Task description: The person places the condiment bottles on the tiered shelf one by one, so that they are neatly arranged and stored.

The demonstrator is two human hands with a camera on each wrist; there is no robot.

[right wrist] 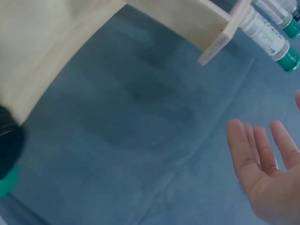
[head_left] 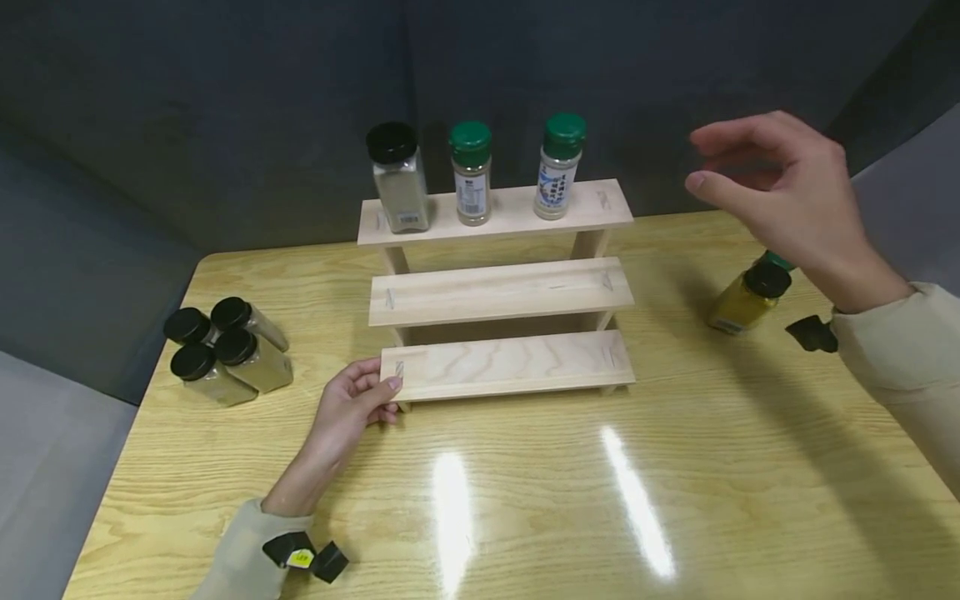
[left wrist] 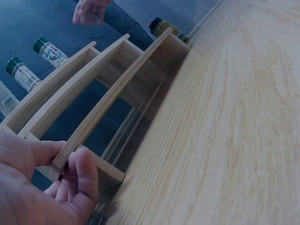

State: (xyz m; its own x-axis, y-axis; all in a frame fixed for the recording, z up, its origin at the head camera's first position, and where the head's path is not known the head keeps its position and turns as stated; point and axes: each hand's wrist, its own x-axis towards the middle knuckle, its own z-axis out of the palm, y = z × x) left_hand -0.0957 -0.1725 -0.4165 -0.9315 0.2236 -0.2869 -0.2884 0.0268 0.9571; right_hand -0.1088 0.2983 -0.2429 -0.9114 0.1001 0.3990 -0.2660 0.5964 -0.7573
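Observation:
A three-tier wooden rack [head_left: 502,292] stands on the table. My left hand [head_left: 352,404] pinches the left end of its lowest shelf, thumb on top and fingers beneath. On the top shelf stand a black-capped jar [head_left: 401,187] and two green-capped shakers, one mid-shelf [head_left: 472,179] and one farther right [head_left: 557,171]. My right hand [head_left: 787,183] is raised in the air to the right of the rack, fingers loosely bent and holding nothing; in the right wrist view its fingers [right wrist: 243,154] are spread apart. Below it stands a black-capped jar of yellow contents [head_left: 746,300].
Several black-capped jars [head_left: 232,354] are grouped at the table's left side. A green cap [head_left: 778,260] shows behind the yellow jar, partly hidden by my right wrist. Dark fabric [head_left: 300,100] hangs behind the table [head_left: 540,492]. The middle and lowest shelves bear no jars.

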